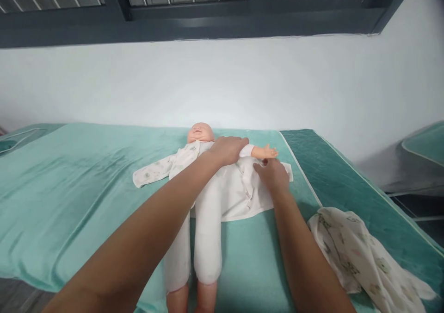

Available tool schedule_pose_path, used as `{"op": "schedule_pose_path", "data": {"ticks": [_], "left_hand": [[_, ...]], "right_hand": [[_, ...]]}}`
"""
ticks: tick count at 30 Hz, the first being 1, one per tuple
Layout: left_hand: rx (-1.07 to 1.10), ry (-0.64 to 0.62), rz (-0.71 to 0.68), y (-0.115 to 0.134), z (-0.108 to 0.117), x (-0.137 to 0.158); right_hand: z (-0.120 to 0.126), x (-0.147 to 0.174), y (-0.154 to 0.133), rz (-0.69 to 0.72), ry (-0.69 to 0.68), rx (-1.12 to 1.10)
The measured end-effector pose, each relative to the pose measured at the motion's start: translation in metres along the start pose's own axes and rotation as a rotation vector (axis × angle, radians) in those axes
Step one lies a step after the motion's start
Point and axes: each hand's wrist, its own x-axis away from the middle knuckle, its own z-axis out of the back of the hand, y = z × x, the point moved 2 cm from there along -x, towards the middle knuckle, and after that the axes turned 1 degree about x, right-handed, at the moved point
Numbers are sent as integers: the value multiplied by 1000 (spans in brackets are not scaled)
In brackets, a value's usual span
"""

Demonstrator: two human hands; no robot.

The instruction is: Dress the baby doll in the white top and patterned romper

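A baby doll [207, 239] in white cloth lies on its back on the bed, head toward the wall. One sleeve [152, 172] of a white printed baby shirt [231, 202] covers the doll's arm on the left; the rest of the shirt is spread on the right. My left hand [229, 150] is closed round the doll's upper arm by the shoulder. Beyond it, the doll's bare forearm and hand [265, 152] stick out to the right. Just below that small hand, my right hand [274, 172] pinches the shirt's cloth, its fingertips partly hidden.
A crumpled printed baby garment [367, 262] lies at the bed's right front. The green sheet [86, 188] covers the bed, with a darker green strip [333, 165] on the right. A white wall [243, 86] with a barred window stands behind.
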Motion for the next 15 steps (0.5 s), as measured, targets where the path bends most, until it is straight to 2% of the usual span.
{"op": "schedule_pose_path", "data": {"ticks": [3, 5, 9, 11, 15], "left_hand": [[-35, -14, -2, 0, -1, 1], [-64, -17, 7, -1, -1, 3], [-132, -37, 44, -4, 0, 8], [-179, -67, 85, -4, 1, 8], [-247, -141, 206, -3, -3, 5]], "right_hand": [[4, -5, 6, -75, -33, -132], [9, -6, 4, -100, 5, -265], [25, -7, -6, -183, 77, -733], [34, -5, -13, -149, 118, -954], [49, 2, -26, -2, 185, -1121]]}}
